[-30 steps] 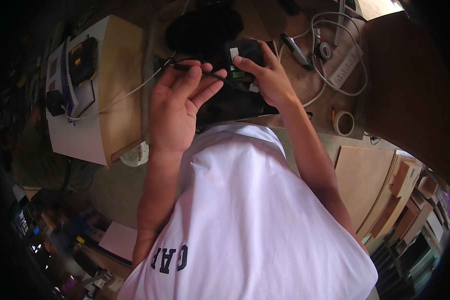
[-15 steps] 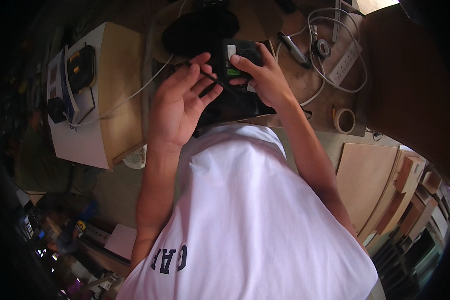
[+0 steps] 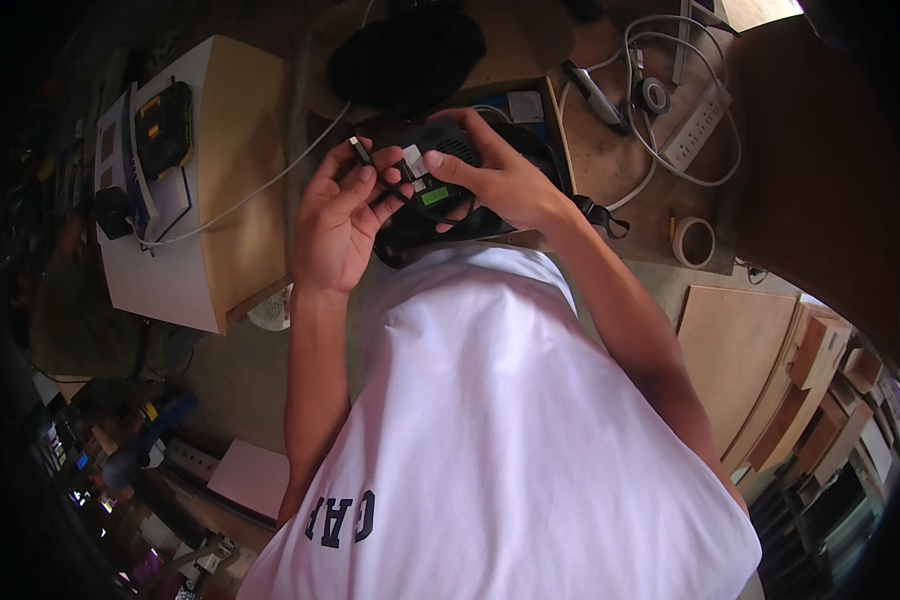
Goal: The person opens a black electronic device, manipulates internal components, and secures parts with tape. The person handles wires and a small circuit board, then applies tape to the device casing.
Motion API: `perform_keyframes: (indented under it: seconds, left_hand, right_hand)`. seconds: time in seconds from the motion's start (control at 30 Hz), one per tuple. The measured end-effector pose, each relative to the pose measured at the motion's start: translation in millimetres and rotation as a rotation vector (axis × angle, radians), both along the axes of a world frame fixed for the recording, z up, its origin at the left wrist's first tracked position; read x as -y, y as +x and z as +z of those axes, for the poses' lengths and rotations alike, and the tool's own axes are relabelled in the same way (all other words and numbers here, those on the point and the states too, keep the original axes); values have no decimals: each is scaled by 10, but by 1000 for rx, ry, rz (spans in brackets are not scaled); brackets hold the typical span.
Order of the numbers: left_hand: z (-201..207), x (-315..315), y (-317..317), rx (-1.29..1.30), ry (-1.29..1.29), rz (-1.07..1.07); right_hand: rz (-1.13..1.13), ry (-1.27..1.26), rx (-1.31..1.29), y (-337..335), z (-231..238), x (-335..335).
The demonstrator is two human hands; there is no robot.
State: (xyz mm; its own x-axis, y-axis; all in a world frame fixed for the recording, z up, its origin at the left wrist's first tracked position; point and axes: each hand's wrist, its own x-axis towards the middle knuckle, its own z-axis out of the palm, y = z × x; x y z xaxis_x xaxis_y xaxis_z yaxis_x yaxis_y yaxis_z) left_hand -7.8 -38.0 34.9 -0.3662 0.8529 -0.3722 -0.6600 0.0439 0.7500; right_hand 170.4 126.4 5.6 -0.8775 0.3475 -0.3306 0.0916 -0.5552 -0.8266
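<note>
Black plastic, with a green label [image 3: 435,197] facing up: that's the vented boxy device [image 3: 457,149] in my right hand [image 3: 495,182], thumb on its face. My left hand [image 3: 342,215] is half open, fingers pinching a black cable [image 3: 398,192] near its metal-tipped plug [image 3: 359,150], which points up and away from me. In the last second I've drawn the device closer and leftward, tilting it, so it's just beside my left fingers; whether they touch, I can't tell. The plug's bare end now shows. I'd judge both pieces are easier to inspect together, held over the open box [image 3: 560,125].
</note>
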Motion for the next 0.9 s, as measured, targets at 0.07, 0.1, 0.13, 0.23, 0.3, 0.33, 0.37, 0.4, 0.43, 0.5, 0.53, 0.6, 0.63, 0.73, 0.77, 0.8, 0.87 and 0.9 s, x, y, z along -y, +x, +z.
perform_keyframes:
  seconds: [0.07,0.1,0.13,0.23,0.3,0.33,0.37,0.4,0.43,0.5,0.53,0.6,0.63,0.73,0.77,0.8,0.87,0.9]
  left_hand:
    - [-55,-16,28,-14,-38,87]
    - [-83,-14,43,-22,-58,133]
    - [-118,0,50,-36,-66,141]
    - [-158,15,88,-87,-108,154]
    - [-128,-3,136,-137,-156,152]
    - [-138,-7,159,-183,-166,147]
    - [-152,-9,184,-229,-175,142]
    - [-148,-31,212,-275,-183,136]
    - [-135,-62,257,-309,-193,144]
    - [-78,-126,337,-378,-215,159]
    - [-96,-118,317,-387,-213,135]
    - [-177,-86,267,-404,-207,88]
    - [-202,-80,277,-392,-205,122]
    - [-278,-53,295,-320,-176,250]
    - [-309,-20,279,-272,-149,309]
    - [-299,-20,285,-220,-122,367]
    - [-219,13,302,-162,-52,348]
    - [-142,23,307,-137,-19,343]
  right_hand:
    - [-8,61,0,-21,12,6]
    - [-23,119,8,-34,10,4]
    - [-39,177,16,-45,5,-1]
    - [0,321,-6,-11,-56,-64]
    - [93,343,-3,13,-15,-158]
    - [140,354,-2,20,1,-201]
    - [143,396,-18,23,-12,-230]
    - [146,440,-34,19,-26,-264]
    - [149,484,-51,13,-38,-296]
    - [214,511,-37,0,-41,-354]
    - [245,524,-30,-9,-46,-380]
    - [273,562,-68,-31,-103,-432]
    - [287,582,-87,-35,-130,-441]
    - [233,603,-120,-46,-184,-421]
    - [180,535,-95,-51,-184,-388]
    - [127,468,-67,-43,-169,-331]
    - [30,357,-42,-21,-180,-267]
    - [-10,311,-51,-20,-202,-239]
